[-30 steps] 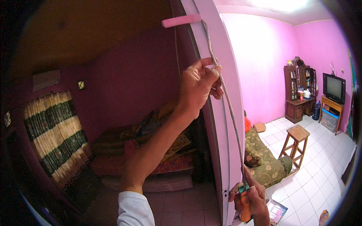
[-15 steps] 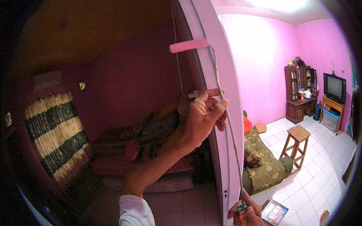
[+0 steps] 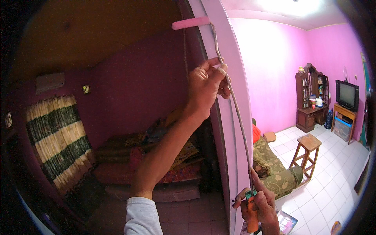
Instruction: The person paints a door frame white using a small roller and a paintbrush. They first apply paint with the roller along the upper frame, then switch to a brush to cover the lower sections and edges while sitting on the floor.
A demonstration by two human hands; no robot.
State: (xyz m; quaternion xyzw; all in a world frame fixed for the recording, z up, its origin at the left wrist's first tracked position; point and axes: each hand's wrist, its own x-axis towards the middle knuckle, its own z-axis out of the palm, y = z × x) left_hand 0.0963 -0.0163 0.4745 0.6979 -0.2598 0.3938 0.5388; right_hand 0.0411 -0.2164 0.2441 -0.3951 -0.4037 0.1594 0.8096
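A paint roller spans the upper middle, its pink sleeve lying sideways across the edge of the pink door frame. From the sleeve's right end a long thin metal rod runs down to an orange and green handle. My left hand pinches the rod a short way below the sleeve, thumb and fingers closed on it. Low in the view, my right hand wraps round the handle, with the index finger stretched along the rod.
A dark room with a striped curtain and a bed heaped with cloth lies left. On the right are a patterned green sofa, a wooden stool, a dark cabinet, a television and a white tiled floor.
Both hands and the roller have moved up along the door frame. The pink sleeve is higher and slightly further left, and more of the orange handle shows.
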